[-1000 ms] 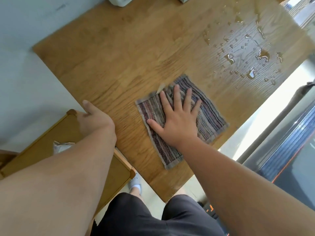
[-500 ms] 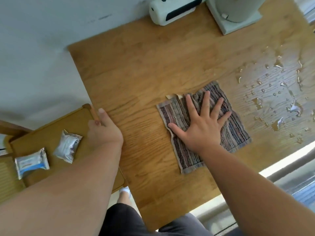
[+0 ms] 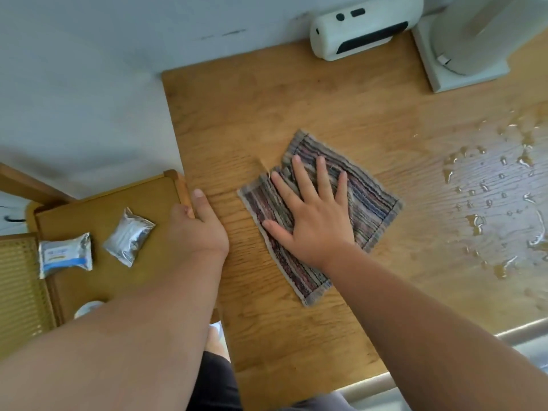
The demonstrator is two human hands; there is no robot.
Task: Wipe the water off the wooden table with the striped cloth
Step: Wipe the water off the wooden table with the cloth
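Observation:
The striped cloth (image 3: 370, 203) lies flat on the wooden table (image 3: 296, 99), slightly bunched near its far corner. My right hand (image 3: 314, 215) presses down on the cloth's middle, palm flat and fingers spread. Water drops and small puddles (image 3: 498, 200) are scattered on the table to the right of the cloth, a short gap away from it. My left hand (image 3: 198, 229) rests at the table's left edge, fingers curled over the edge, thumb on top.
A white oblong device (image 3: 364, 28) and a white stand base (image 3: 462, 54) sit at the table's far edge. Left of the table is a wooden seat (image 3: 103, 203) with two foil packets (image 3: 129, 237) (image 3: 65, 255). My legs are below the table's near edge.
The view has swung left, so the cloth and water sit further right in frame. My right hand stays flat on the cloth, which has bunched a little. My left hand stays at the table edge.

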